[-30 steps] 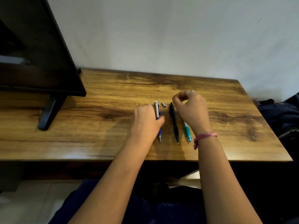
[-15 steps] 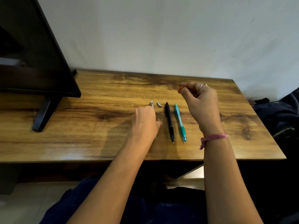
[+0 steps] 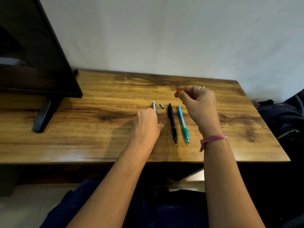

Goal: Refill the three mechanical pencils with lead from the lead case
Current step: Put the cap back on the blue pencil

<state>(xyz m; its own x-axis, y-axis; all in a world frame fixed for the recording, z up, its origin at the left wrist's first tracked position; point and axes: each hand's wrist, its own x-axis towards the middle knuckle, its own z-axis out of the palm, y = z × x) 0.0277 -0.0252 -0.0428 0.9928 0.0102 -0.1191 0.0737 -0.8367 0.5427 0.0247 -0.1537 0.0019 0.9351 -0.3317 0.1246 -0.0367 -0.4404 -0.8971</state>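
Three mechanical pencils lie side by side on the wooden desk [image 3: 230, 129]. My left hand [image 3: 146, 125] rests over the blue-and-white pencil [image 3: 154, 105] with its fingers curled round the barrel; only the pencil's top end pokes out past the knuckles. A small metal cap [image 3: 161, 105] lies loose just right of that end. The black pencil [image 3: 171, 122] and the teal pencil [image 3: 182, 122] lie untouched, tips toward me. My right hand [image 3: 199, 107] hovers above and right of the teal pencil, pinching a small orange piece [image 3: 177, 92] between thumb and fingertips. No lead case is in sight.
A dark monitor [image 3: 32, 63] on a black foot [image 3: 42, 117] takes up the desk's left end. A white wall runs behind the desk. A dark bag [image 3: 283, 116] sits off the right edge. Bare wood stretches between the monitor foot and the pencils.
My right hand rose from the top of the teal pencil, up and to the right, with the orange piece pinched in it, uncovering that pencil. My left hand stayed on the blue-and-white pencil.
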